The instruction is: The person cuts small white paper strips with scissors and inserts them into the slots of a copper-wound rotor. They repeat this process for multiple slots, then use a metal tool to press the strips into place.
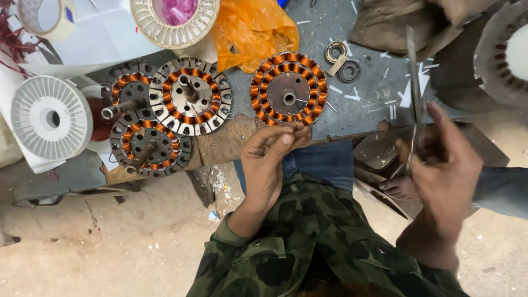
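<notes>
Left hand (268,159) is resting at the near rim of a copper-wound stator (289,89), fingertips curled together and touching its edge; can't tell if they're pinching a wire end or slip of paper. Right hand (444,168) is closed around a pair of scissors (413,93), blades pointing up and away from the grip, motion-blurred.

Judging progress: this stator is looking fully wound all round, and three more wound stators (190,98) are lying further left of the left hand, so winding seems done; trimming or insulating probably remaining. White paper strips (408,93) are scattered beyond the scissors.

Hard to make out: scissor blades open or not, anything between the left fingertips. Bench (363,66) top edge is cropped; a plastic spool (50,117) is sitting far left.
</notes>
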A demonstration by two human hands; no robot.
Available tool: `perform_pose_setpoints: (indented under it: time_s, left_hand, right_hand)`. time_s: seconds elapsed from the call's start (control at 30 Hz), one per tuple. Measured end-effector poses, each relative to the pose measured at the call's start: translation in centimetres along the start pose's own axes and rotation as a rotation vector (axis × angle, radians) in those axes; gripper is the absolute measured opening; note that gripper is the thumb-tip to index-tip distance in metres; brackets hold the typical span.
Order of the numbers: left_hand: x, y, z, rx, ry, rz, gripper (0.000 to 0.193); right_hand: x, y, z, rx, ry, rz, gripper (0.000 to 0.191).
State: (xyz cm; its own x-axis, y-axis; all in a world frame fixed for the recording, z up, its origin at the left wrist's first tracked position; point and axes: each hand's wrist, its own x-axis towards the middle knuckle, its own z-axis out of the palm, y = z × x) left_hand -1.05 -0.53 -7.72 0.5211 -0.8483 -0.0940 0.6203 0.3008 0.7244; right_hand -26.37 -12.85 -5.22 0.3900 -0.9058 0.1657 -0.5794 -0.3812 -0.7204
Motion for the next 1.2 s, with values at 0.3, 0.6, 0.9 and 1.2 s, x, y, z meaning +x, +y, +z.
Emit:
perform_pose_setpoints:
  time_s: [0.3, 0.6, 0.9, 1.2]
  left_hand:
    - [-0.1, 0.1, -0.3, -0.010, 0.028, -0.055, 0.011]
    - [-0.2, -0.4, -0.9, 0.055, 0.033, -0.019, 0.011]
    - [-0.4, -0.3, -1.0, 0.066, -0.008, -0.025, 0.011]
    - [-0.1, -0.1, -0.8, 0.118, -0.055, 0.014, 0.012]
  right_hand:
    - [-9.6, 4.8, 9.3, 0.740, -0.652, 0.122, 0.084]
    - [-6.9, 2.3, 10.8, 1.103, -0.843, 0.274, 0.121]
    - [-6.8, 2.5, 11.6, 0.964, -0.800, 0.154, 0.097]
    - [-5.2, 4.6, 8.1, 0.752, -0.600, 0.080, 0.088]
